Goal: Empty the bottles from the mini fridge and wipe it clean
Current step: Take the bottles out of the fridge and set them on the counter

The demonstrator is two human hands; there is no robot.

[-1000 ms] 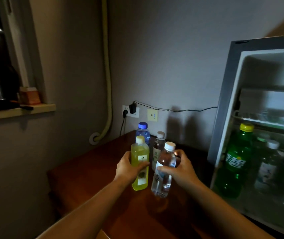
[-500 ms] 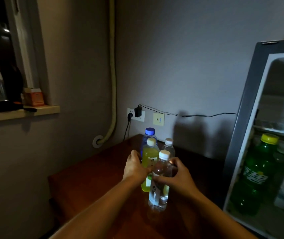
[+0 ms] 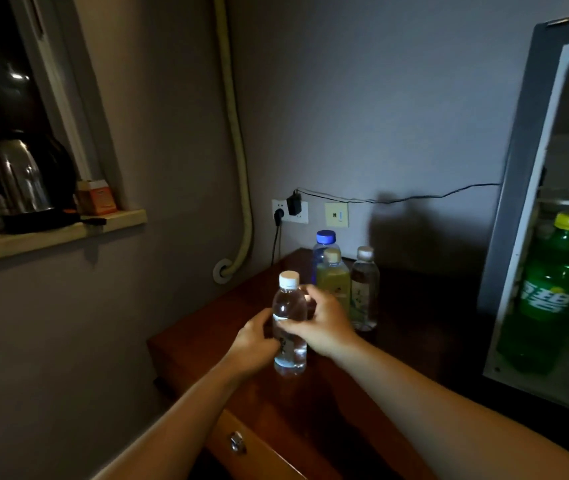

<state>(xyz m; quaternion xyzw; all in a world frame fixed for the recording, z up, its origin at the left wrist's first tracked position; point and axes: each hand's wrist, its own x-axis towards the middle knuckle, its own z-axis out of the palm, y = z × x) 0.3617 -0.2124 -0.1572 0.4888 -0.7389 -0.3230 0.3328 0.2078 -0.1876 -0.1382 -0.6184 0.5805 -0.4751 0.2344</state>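
Clear water bottle (image 3: 289, 327) is held upright between both hands: right hand (image 3: 324, 322) fingers are curled round its middle, left hand (image 3: 254, 339) fingers are wrapped round its lower left side.

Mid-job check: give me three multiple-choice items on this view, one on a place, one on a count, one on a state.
1. Where is the green soda bottle? A) in the fridge B) on the sill C) on the table
2. How many bottles stand on the table behind the held one? A) one B) three C) five
3. The clear bottle is: A) lying down B) uncapped C) upright, held by both hands

Answers: 1 A, it stands inside the fridge. 2 B, blue-capped, yellow and pale ones. 3 C, left hand and right hand grip it.
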